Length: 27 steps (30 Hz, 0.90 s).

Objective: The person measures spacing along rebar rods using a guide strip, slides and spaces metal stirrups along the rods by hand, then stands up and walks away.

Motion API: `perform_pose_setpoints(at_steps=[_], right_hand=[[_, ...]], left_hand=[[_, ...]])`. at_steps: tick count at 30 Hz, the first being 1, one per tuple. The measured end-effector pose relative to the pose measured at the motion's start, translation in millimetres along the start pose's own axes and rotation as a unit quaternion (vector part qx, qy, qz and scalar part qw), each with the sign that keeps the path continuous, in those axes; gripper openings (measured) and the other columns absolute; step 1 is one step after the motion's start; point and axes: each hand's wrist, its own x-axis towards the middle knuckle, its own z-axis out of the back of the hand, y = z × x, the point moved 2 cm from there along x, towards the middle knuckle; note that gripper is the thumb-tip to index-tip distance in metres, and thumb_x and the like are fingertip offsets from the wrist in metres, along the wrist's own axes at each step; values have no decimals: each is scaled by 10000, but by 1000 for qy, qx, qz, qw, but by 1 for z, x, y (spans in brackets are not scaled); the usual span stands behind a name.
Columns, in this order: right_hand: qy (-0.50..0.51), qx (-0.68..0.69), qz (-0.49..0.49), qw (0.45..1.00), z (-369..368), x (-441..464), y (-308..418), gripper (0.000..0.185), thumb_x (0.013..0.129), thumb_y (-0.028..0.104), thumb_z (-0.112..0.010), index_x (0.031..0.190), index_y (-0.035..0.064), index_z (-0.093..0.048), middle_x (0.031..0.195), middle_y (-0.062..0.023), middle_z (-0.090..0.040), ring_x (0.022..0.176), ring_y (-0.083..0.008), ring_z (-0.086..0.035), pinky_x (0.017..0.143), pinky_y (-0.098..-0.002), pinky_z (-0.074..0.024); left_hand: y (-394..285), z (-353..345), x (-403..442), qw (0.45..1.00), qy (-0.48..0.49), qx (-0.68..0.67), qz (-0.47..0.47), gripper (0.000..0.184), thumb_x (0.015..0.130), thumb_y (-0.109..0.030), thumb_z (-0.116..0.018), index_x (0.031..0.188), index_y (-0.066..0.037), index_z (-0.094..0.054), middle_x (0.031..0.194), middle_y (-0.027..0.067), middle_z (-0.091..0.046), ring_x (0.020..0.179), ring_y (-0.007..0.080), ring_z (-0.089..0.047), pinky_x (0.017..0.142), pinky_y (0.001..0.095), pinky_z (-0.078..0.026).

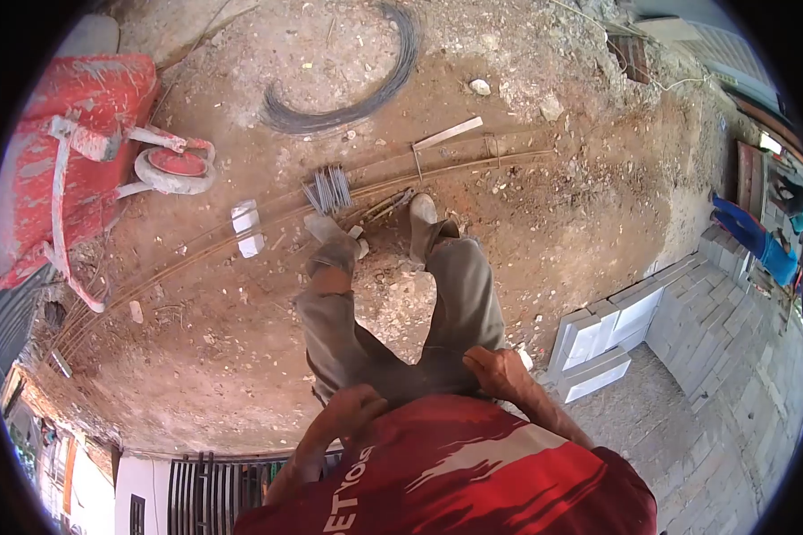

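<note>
1. In the head view, our only one, we look straight down past a red shirt (477,464) to two bare hands at the waist of grey-brown trousers (464,303).
2. The left hand (357,408) rests with bent fingers where shirt and trousers meet; we cannot tell whether it grips cloth.
3. The right hand (498,370) has its fingers curled against the trousers' top edge; we cannot tell whether fabric is pinched there.
4. Ahead of both hands, beyond the spread legs, two feet stand on brown earth. Just past the left foot (328,230) lies a bundle of bent metal pieces (330,189), with long thin rods (473,168) alongside and a curved wire coil (385,92) farther out.
5. Ahead and left of the left hand, we find a white block (247,228) and a scuffed red wheelbarrow (80,134).
6. Right of the right hand are stacked grey blocks (700,325); well beyond, another person in blue (763,236).
</note>
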Motion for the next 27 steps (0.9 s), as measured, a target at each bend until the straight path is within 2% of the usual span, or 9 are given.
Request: perform_pose_setpoints(at_steps=[1,3,5,7,10,12,15,17,27], right_hand=[[15,-4,-5,1000,5,18,-9,143,897,195,-582,922,55,-596,646,-170,-621,602,-359,-641,519,-446,-492],[-251,85,-53,963,22,70,-43,145,935,178,-539,951,44,-592,601,-166,-584,553,-269,-631,493,-371,-465],[-266,160,-232,922,37,146,-97,187,954,178,-513,984,24,-616,601,-25,-479,526,-78,-412,473,-265,-359],[-320,206,-177,908,25,235,-175,220,962,199,-497,995,25,-628,621,23,-459,560,-47,-382,483,-233,-330],[-357,101,-117,921,-11,345,-255,220,958,197,-508,934,15,-628,645,-21,-534,558,-97,-425,498,-288,-389],[-372,41,-47,926,-38,397,-281,199,951,196,-527,938,26,-630,641,-29,-535,560,-93,-423,498,-277,-381],[-357,95,-97,924,-74,444,-318,213,940,218,-560,921,14,-617,640,-13,-524,547,-95,-416,493,-274,-373],[-338,349,-107,867,-92,471,-345,213,920,239,-605,887,28,-611,657,7,-532,537,-78,-403,479,-255,-350],[-167,722,-109,663,-97,532,-350,164,871,233,-677,825,99,-593,643,0,-567,409,-54,-360,365,-217,-266]], left_hand=[[3,22,31,994,37,87,-59,235,886,-228,-606,837,0,-637,736,151,-618,665,288,-598,642,371,-474],[-5,72,108,998,-14,-20,-54,305,889,-261,-626,771,21,-619,673,143,-595,594,194,-563,566,343,-438],[19,111,214,958,-237,117,-114,249,887,-223,-609,796,7,-582,702,170,-583,652,287,-579,600,393,-446],[28,140,314,867,-415,255,-107,149,870,-188,-600,834,-44,-578,828,149,-602,833,334,-576,712,452,-460],[30,159,446,839,-463,247,-144,222,849,-143,-625,1055,-76,-577,968,142,-583,920,350,-553,821,455,-445],[25,164,511,795,-451,360,-188,497,852,-199,-637,1301,-54,-480,1147,163,-546,1049,358,-514,923,436,-409],[27,166,586,783,-440,387,-210,534,878,-232,-610,1359,-81,-436,1196,154,-542,1054,354,-540,909,428,-443],[22,169,617,824,-408,305,-248,522,868,-212,-610,1339,-50,-455,1282,186,-517,1089,350,-575,904,428,-485],[8,175,630,833,-308,353,-294,456,899,-192,-563,1342,-142,-465,1030,115,-580,861,337,-617,708,433,-520]])
